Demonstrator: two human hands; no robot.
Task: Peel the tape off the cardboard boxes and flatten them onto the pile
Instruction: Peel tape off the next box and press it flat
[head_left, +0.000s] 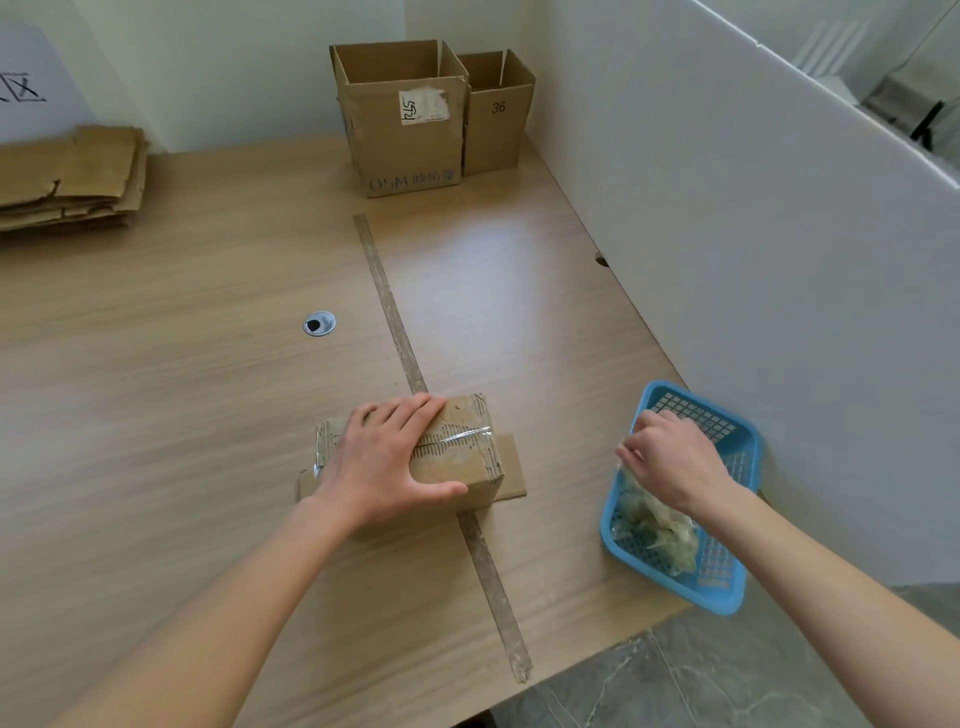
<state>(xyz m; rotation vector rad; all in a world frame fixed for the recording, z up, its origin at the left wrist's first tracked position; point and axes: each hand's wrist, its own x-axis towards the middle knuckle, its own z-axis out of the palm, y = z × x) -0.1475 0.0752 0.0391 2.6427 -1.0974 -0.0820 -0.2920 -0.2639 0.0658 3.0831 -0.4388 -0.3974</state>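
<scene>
Wood-grain counter (182, 364) fills most of the view, crossed from far to near by a long grubby strip of tape (395, 332), with a white partition panel (753, 260) standing along its right edge. At the far side two open-topped cardboard boxes stand touching, the larger box (402, 119) bearing a torn white label and the smaller box (496, 114) marked 36. A pile of flattened cardboard (70, 176) lies at the far left. Near the person, a small taped box (457, 457) sits on the tape strip with flaps splayed flat on the counter at both ends; clear tape (460, 436) still crosses its top. The left hand (387, 462) rests on top of this box, fingers pressed together over the lid and thumb stretched out along its near edge. A blue plastic basket (727, 587) sits at the counter's right edge, holding crumpled clear tape (654, 525). The right hand (675, 462) hangs over the basket with fingers curled and bunched; whether they pinch any tape cannot be told
</scene>
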